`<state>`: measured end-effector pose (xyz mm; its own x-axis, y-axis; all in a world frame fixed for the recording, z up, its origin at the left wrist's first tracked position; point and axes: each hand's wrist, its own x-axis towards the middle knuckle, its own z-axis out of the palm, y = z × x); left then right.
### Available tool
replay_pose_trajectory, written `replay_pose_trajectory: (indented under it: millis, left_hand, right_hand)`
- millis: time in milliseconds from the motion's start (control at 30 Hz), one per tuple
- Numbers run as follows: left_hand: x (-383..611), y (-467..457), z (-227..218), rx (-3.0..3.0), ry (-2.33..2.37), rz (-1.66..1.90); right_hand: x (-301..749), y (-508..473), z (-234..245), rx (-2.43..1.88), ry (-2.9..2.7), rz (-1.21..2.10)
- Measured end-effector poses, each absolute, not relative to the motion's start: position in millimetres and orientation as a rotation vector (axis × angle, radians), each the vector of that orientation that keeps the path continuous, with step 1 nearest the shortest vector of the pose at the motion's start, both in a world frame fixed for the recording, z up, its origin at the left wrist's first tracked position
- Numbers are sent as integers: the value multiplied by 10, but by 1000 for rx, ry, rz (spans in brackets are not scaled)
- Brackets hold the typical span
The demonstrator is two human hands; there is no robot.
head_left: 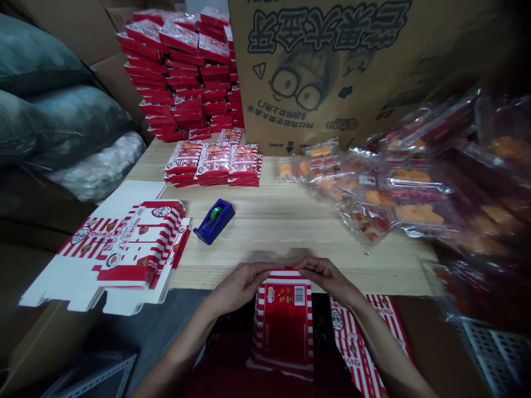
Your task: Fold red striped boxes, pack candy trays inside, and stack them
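Observation:
Both my hands hold a red-and-white striped carton (284,326) upright at the near edge of the wooden table (290,221). My left hand (240,284) grips its top left corner, fingers curled over the edge. My right hand (326,276) pinches the top right corner the same way. The fingertips near the carton's top flap are smeared by motion. A second flat striped carton (360,342) lies under my right forearm.
A pile of flat striped cartons (128,249) lies at the left. A blue tape dispenser (213,220) sits mid-table. Stacks of finished red packs (182,72) and a row of packs (213,163) stand behind. Clear snack bags (373,193) heap at the right, before a big cardboard box (332,72).

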<state>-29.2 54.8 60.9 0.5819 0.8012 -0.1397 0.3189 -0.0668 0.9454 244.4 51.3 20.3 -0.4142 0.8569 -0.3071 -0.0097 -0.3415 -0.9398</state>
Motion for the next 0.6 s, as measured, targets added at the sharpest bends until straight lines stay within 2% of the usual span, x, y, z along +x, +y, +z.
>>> replay_pose_trajectory:
  millis: [167,600]
  left_hand:
    - [-362,365,607,1726,1002,550]
    - [-344,349,545,1624,920,624]
  right_hand:
    - [2458,311,322,-1188,-1327,1723]
    - [2321,120,272,-1257,-1380,1525]
